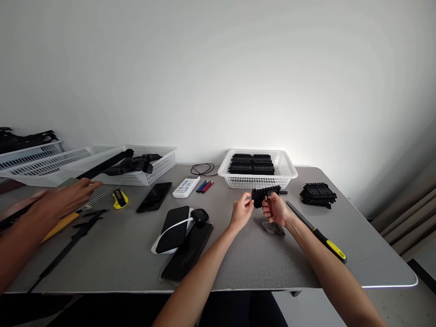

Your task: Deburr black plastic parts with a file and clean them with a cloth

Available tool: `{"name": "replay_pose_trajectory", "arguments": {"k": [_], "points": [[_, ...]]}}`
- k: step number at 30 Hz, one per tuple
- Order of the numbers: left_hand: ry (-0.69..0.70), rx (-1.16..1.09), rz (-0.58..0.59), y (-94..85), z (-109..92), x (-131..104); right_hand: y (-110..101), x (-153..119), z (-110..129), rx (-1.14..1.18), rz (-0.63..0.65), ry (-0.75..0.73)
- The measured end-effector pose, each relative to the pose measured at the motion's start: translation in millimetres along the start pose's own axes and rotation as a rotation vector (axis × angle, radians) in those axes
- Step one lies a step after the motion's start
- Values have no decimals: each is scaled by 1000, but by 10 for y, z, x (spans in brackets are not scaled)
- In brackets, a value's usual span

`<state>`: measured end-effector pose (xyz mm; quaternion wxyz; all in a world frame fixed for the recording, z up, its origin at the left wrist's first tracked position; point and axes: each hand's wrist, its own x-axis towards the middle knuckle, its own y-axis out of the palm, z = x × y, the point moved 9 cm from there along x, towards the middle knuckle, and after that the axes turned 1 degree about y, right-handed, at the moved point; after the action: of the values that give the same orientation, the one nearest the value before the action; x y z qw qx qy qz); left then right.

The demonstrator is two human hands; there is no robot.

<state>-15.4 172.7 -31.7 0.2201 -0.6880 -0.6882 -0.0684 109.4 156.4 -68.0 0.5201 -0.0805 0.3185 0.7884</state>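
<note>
A black ridged plastic part [259,198] is held above the table, in front of the white basket. My left hand [241,211] pinches its left edge with fingers closed. Around its right side, my right hand [277,210] is closed; a bit of red shows among those fingers, too small to name. Below the right hand lies a crumpled grey cloth [273,228]. A file [301,215] with a black and yellow handle rests beside my right forearm. Similar black parts [251,168] sit in rows in the basket [235,181], and more are stacked [318,195] at the right.
Left of my arms lie phones [154,197], a black pouch-like item [173,229], a white box [186,186], two lighters [205,186] and a yellow cutter [120,199]. Another person's hands [64,200] work at the left, near baskets [160,168] with black parts.
</note>
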Motion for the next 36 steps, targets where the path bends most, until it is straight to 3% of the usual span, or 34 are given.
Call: {"name": "replay_pose_trajectory", "arguments": {"k": [6,10,13,20,30,36], "points": [[4,-21,46,70,-31,-31,174,6,-82,-74,50,-11],[-35,-68,16,38,47,-21,193,-26,-41,-117,53,-59],[-100,-146,-42,-13,173,12,75,-27,58,-144,-38,-148],[-264,-426,-109,-49,403,67,-404,-87,326,-161,-468,-472],[-323,-496,46,161,298,-16,-371,-98,359,-245,-477,-556],[-291,-391,49,83,263,25,-492,-129,428,-291,-555,-585]]}}
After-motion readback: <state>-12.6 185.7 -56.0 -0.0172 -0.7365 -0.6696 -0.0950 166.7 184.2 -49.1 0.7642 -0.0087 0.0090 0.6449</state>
